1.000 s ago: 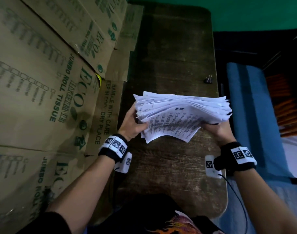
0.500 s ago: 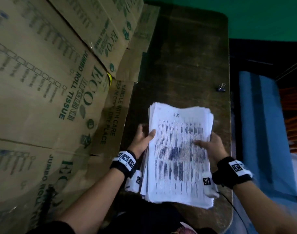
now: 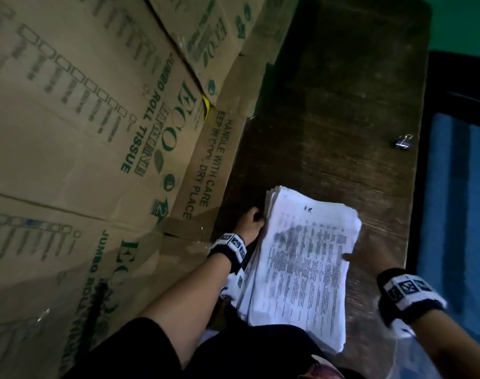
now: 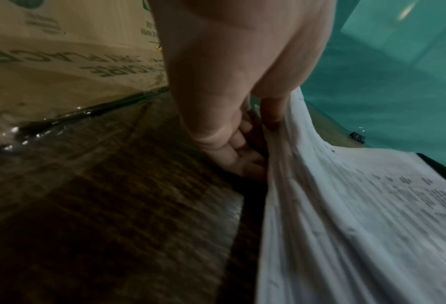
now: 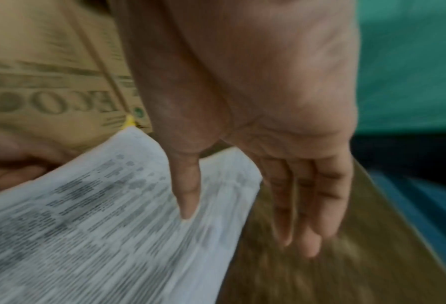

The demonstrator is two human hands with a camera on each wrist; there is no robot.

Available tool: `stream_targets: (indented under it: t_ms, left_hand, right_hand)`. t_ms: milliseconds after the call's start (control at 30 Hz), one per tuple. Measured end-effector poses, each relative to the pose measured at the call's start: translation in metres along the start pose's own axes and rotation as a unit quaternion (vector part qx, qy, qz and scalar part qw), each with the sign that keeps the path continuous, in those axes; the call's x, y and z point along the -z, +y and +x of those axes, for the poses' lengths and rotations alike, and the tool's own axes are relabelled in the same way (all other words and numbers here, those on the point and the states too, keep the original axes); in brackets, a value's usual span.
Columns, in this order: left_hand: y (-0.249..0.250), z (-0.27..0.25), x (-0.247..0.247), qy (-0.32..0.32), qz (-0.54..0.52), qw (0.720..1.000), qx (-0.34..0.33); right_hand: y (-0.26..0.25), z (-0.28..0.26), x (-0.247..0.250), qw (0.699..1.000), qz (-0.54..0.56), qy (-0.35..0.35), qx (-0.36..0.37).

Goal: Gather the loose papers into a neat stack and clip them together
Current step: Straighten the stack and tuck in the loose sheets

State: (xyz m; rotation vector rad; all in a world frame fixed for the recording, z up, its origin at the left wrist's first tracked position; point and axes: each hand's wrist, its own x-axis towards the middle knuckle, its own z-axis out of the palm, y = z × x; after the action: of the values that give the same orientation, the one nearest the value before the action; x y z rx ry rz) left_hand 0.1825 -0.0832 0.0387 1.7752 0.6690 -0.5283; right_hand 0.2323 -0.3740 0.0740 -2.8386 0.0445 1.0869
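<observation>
Dark wooden table (image 3: pixel 342 105), cardboard boxes (image 3: pixel 83 119) alongside, green wall (image 3: pixel 462 20).

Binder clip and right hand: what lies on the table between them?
Nothing: in the head view only bare dark wooden table separates the binder clip from the right hand, whose thumb rests on the paper stack.
</observation>
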Motion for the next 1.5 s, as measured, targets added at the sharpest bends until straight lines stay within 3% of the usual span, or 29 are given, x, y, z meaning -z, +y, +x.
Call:
stream_targets:
  t_ms: [67,133,200,267,400,533,767,967,1167,1333,1433,1500]
  left_hand:
    - [0.002,0.0,0.004,-0.004,-0.012,1.0,-0.004]
    - [0.001,0.001,0.005,-0.008,-0.036,0.999,-0.011]
    - [0.001,0.0,0.005,-0.014,-0.046,0.999,-0.016]
    - [0.002,-0.001,0.003,-0.011,-0.063,0.998,-0.03]
    - [0.0,-0.002,0.005,-0.01,-0.065,0.997,-0.031]
    - [0.002,0.001,0.004,-0.011,-0.082,0.997,-0.002]
    - [-0.003,0.012,-0.002,0.031,-0.13,0.99,0.053]
    - [0.003,0.015,-0.004,-0.019,-0.08,0.996,0.037]
    - [0.005,0.01,-0.008,0.001,-0.06,0.998,0.019]
    - [0.007,0.01,-0.009,-0.044,-0.087,0.992,0.074]
    - [0.01,0.009,-0.012,-0.079,-0.042,0.994,0.057]
    - [0.011,0.004,-0.016,-0.091,0.01,0.995,0.035]
  right_hand:
    - [-0.023,-0.006,0.022,0.995,-0.071,0.06,0.039]
    - [-0.061,-0.011,0.037,0.971,-0.103,0.125,0.173]
    - [-0.1,-0.006,0.039,0.923,-0.141,0.156,0.322]
    - [-0.132,0.006,0.035,0.873,-0.227,0.151,0.405]
    - [-0.167,0.018,0.036,0.799,-0.428,0.109,0.408]
    - [-0.178,0.02,0.039,0.765,-0.479,0.107,0.416]
    - [-0.169,0.031,0.039,0.754,-0.442,0.096,0.476]
    - [-0.168,0.03,0.042,0.757,-0.443,0.077,0.474]
    - [-0.158,0.031,0.046,0.749,-0.423,0.057,0.507]
    - [-0.141,0.025,0.05,0.737,-0.399,0.086,0.539]
    - [-0.13,0.022,0.05,0.729,-0.392,0.117,0.549]
    - [-0.131,0.018,0.052,0.739,-0.391,0.116,0.537]
